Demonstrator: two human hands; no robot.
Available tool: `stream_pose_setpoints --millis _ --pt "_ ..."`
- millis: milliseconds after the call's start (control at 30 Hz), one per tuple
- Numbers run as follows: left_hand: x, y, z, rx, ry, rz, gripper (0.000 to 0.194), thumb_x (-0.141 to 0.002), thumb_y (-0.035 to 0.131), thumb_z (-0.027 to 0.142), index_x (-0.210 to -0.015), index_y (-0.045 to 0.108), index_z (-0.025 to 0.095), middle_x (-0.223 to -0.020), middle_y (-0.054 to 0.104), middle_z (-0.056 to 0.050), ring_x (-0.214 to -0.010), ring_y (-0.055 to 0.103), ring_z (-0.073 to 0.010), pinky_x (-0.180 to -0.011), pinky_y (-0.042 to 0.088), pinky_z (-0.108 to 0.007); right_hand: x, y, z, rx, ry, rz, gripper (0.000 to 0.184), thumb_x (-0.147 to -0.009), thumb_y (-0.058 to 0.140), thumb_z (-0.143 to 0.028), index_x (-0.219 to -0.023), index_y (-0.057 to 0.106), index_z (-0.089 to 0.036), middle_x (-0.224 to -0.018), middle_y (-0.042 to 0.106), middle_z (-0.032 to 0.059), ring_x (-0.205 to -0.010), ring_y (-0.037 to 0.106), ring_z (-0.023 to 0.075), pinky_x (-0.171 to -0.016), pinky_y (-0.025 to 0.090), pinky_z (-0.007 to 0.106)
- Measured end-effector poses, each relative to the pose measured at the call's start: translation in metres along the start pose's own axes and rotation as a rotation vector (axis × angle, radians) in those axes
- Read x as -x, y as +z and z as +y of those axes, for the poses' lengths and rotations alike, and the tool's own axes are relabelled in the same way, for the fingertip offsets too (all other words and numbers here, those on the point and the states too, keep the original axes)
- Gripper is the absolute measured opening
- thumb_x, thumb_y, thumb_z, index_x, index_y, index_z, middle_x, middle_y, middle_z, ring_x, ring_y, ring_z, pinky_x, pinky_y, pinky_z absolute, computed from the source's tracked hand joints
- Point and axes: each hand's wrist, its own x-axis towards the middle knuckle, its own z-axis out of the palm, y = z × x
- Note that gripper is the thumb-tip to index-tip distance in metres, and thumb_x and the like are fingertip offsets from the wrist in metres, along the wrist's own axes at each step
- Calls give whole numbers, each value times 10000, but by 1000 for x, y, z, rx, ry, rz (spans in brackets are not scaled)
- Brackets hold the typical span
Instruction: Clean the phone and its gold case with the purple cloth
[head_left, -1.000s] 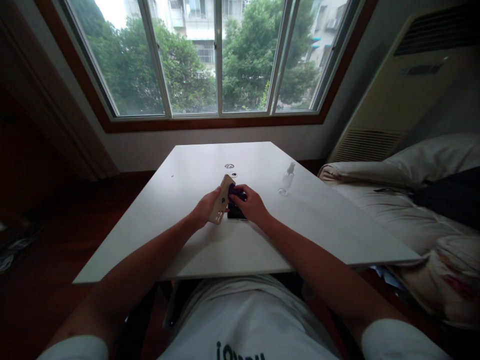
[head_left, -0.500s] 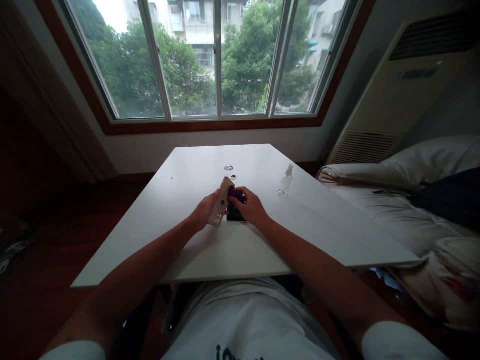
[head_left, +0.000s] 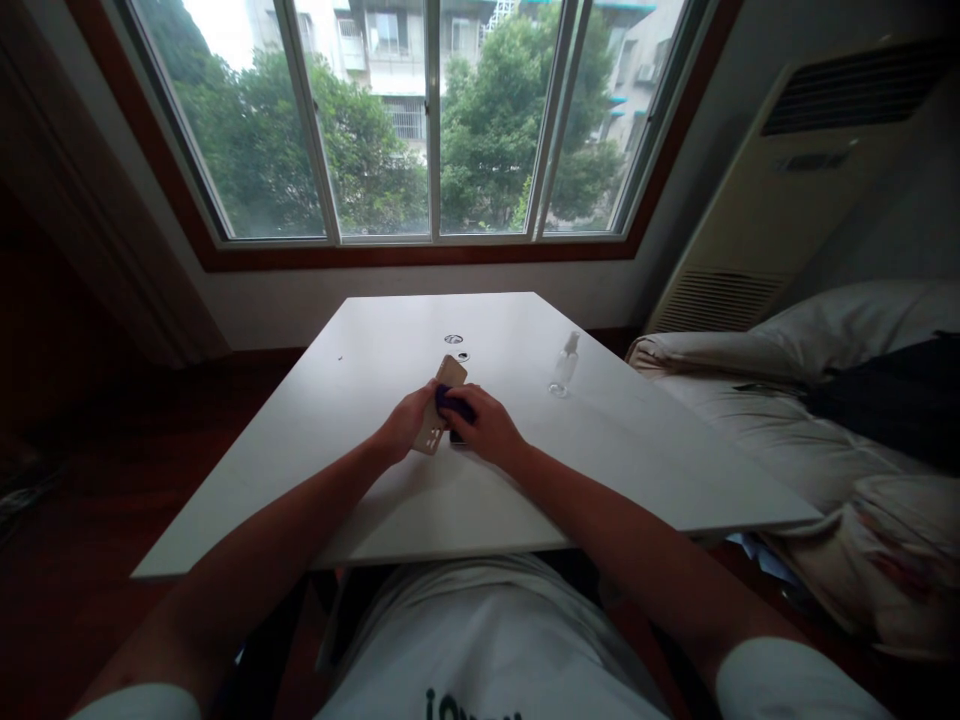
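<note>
A beige phone case (head_left: 430, 434) with camera cutouts at its lower end is tilted above the table, gripped along its left side by my left hand (head_left: 403, 424). My right hand (head_left: 489, 424) is closed on a bunched purple cloth (head_left: 455, 403), which lies against the outer face of the case and covers its middle. Below the hands, a dark phone (head_left: 457, 438) lies on the white table (head_left: 360, 380), mostly hidden by the case and my right hand.
Beyond the case, two small round items, a larger ring-like one (head_left: 454, 339) and a smaller one (head_left: 463, 357), lie on the table. A clear spray bottle (head_left: 564, 368) stands to the right. A padded sofa (head_left: 720, 400) adjoins the table's right side.
My right hand has moved left with the purple cloth, from the right edge of the phone case onto its outer face. My left hand keeps its hold on the case.
</note>
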Motion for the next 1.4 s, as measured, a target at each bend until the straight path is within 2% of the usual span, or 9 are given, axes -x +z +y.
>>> stream_pose_setpoints --millis 100,333,567,733,867,1100,1167,1300,1400 --pt "0 0 0 -4 27 15 509 -914 613 603 -999 700 109 -832 714 -85 -650 655 -160 -618 570 -272 -1 1 -1 -1 -25 -16 243 -928 608 -330 -1151 664 -250 -1132 687 65 -1031 645 224 -925 505 365" --pt "1 3 1 -75 31 -64 524 -917 613 582 -1194 699 146 -1053 727 -133 -907 684 -237 -723 600 -332 -7 -7 21 4 192 179 278 -895 633 -381 -1119 666 -219 -1106 703 65 -964 653 238 -892 520 390" --pt "4 3 7 -52 82 -151 521 -881 688 539 -1267 674 190 -1064 696 -86 -895 654 -188 -770 580 -304 -3 -8 4 -41 63 73 252 -923 614 -384 -1124 659 -240 -1085 701 59 -978 653 228 -897 522 367" --pt "6 8 8 -209 118 -141 550 -863 723 494 -1340 641 232 -1209 658 -93 -1064 634 -237 -743 567 -274 -10 -14 22 -50 223 216 301 -907 629 -401 -1144 664 -218 -1055 716 60 -900 658 230 -845 534 383" --pt "7 12 6 -270 158 -142 610 -865 729 474 -1396 586 210 -1151 671 -99 -983 650 -225 -731 572 -284 -7 -11 21 -58 232 217 322 -908 628 -412 -1161 653 -214 -1025 714 60 -876 654 225 -814 535 376" --pt "4 6 7 -181 151 -110 488 -900 673 503 -1274 655 190 -931 683 -41 -756 650 -148 -684 585 -273 2 -4 3 -57 51 40 239 -916 610 -354 -1124 635 -239 -1068 695 53 -936 645 223 -842 527 365" --pt "4 7 6 -184 141 -114 467 -910 658 508 -1241 669 179 -908 680 -48 -763 653 -159 -654 584 -263 -2 -6 10 -54 90 88 254 -915 615 -367 -1128 635 -231 -1059 696 54 -927 644 223 -839 528 368" --pt "8 13 4 -209 163 -148 481 -901 671 505 -1252 672 176 -1029 677 -83 -928 668 -214 -619 579 -229 -7 -9 24 -37 205 248 294 -909 632 -390 -1141 632 -210 -1032 701 57 -899 646 222 -835 529 380" --pt "10 15 5 -234 186 -119 503 -902 653 547 -1219 672 156 -930 676 -65 -782 662 -172 -584 575 -229 -4 -8 15 -26 166 187 281 -912 624 -366 -1150 629 -216 -1044 696 60 -915 647 225 -847 530 382"
